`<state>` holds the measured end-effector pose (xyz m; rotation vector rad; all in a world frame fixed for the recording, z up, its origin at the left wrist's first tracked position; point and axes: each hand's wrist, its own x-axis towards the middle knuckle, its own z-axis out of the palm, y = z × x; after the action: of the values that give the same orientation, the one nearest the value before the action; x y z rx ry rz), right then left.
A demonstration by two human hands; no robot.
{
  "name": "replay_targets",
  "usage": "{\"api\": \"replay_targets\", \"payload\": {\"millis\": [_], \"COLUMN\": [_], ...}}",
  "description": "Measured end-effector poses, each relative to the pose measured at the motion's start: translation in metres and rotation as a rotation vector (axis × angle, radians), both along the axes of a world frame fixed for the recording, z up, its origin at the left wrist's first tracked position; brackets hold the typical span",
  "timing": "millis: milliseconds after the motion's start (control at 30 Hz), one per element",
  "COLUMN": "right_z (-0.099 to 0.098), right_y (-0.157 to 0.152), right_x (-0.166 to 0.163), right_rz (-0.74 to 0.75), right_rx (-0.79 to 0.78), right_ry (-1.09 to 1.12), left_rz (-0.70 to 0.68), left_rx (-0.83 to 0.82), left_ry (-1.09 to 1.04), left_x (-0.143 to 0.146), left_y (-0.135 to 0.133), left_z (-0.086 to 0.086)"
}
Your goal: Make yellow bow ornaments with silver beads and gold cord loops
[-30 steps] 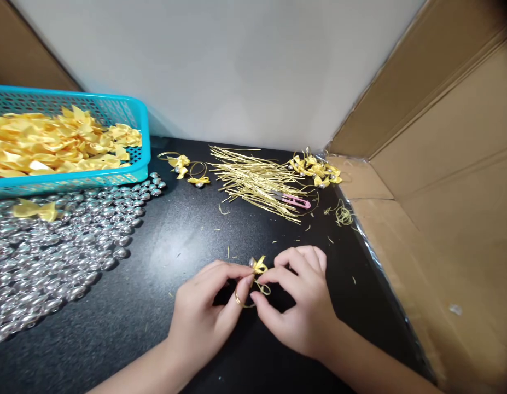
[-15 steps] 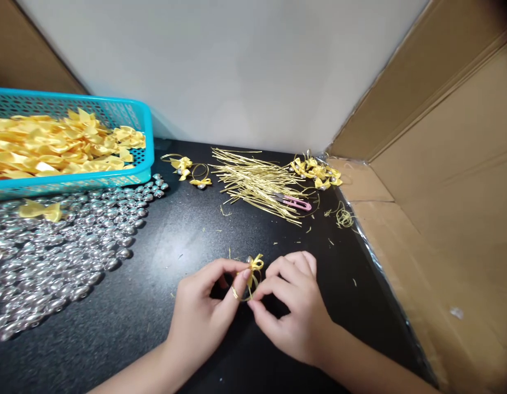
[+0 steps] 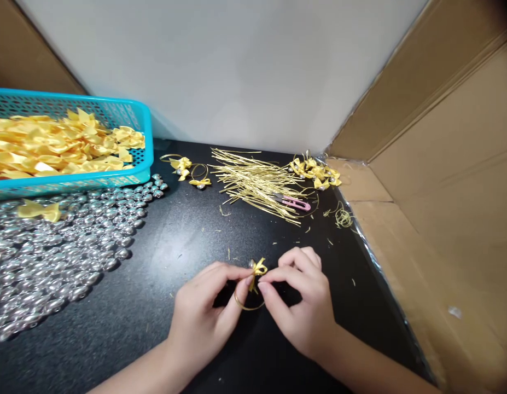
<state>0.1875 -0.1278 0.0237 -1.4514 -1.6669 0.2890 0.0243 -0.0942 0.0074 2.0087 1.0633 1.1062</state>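
My left hand (image 3: 210, 306) pinches a small yellow ribbon bow (image 3: 259, 267) between thumb and index finger. A silver bead (image 3: 252, 264) sits against the bow's upper left. From the bow hangs a loop of gold cord (image 3: 250, 310), curving below my left thumb toward my right fingers. My right hand (image 3: 300, 301) has thumb and index finger pressed together beside the bow, at the right side of the loop. The cord's end at those fingertips is hidden. The other fingers of my right hand are curled.
A blue basket (image 3: 149, 142) of yellow bows stands back left, with many silver beads (image 3: 81, 246) before it. Gold cord lengths (image 3: 253, 183) lie behind my hands, under pink-handled snips (image 3: 296, 203). Finished-looking bow loops (image 3: 316, 171) lie back right. Cardboard (image 3: 450, 180) borders the right side.
My right fingertips have moved up and slightly right, from the loop's lower part to beside the bow. The gold loop now looks wider and rounder. The left hand keeps its pinch.
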Motion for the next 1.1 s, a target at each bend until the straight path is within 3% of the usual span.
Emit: {"api": "replay_targets", "payload": {"millis": [333, 533, 733, 1100], "right_z": [-0.01, -0.012, -0.009, -0.003], "right_y": [-0.001, 0.002, 0.003, 0.004], "right_x": [-0.007, -0.008, -0.004, 0.003], "right_rz": [-0.032, -0.018, -0.011, 0.206], "right_rx": [-0.11, -0.234, -0.222, -0.426], "right_ry": [-0.135, 0.001, 0.094, 0.337], "left_rz": [0.026, 0.047, 0.099, 0.083], "left_rx": [-0.066, -0.178, -0.374, -0.481], "left_ry": [-0.004, -0.033, -0.061, -0.182], "left_x": [0.001, 0.003, 0.001, 0.002], "left_y": [-0.002, -0.001, 0.002, 0.002], "left_z": [-0.001, 0.0, -0.004, -0.007]}}
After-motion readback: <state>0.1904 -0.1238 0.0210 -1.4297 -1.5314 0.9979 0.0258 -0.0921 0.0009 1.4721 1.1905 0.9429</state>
